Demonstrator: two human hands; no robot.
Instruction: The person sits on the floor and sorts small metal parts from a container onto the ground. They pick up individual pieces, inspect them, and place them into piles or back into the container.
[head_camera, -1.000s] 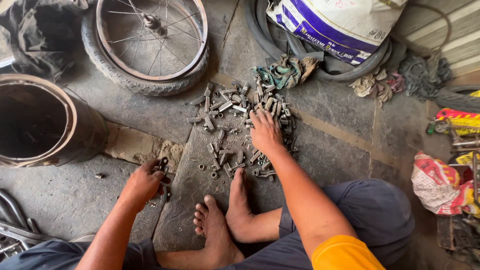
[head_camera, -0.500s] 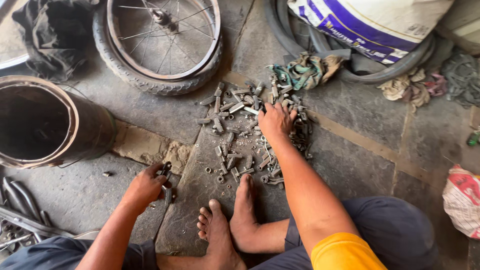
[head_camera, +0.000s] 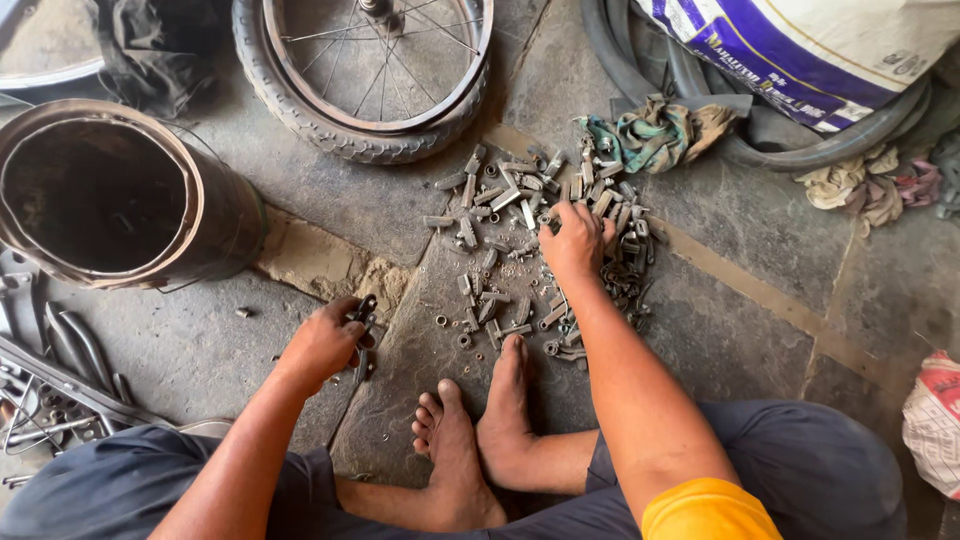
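My right hand (head_camera: 572, 240) reaching forward at frame centre, fingers spread downward, my left hand (head_camera: 325, 342) lower left, curled closed, arm bent.

Grey stone-slab floor (head_camera: 760, 330) — cracked and dusty, in flat daylight — with a rusty drum (head_camera: 110, 200) at left.

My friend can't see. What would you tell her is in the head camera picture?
A person sits barefoot on a stone floor, right hand sorting through a pile of small metal nuts and bolts, left hand gripping a small dark metal part. Around them lie a bicycle wheel, a rusty metal drum and some rags.
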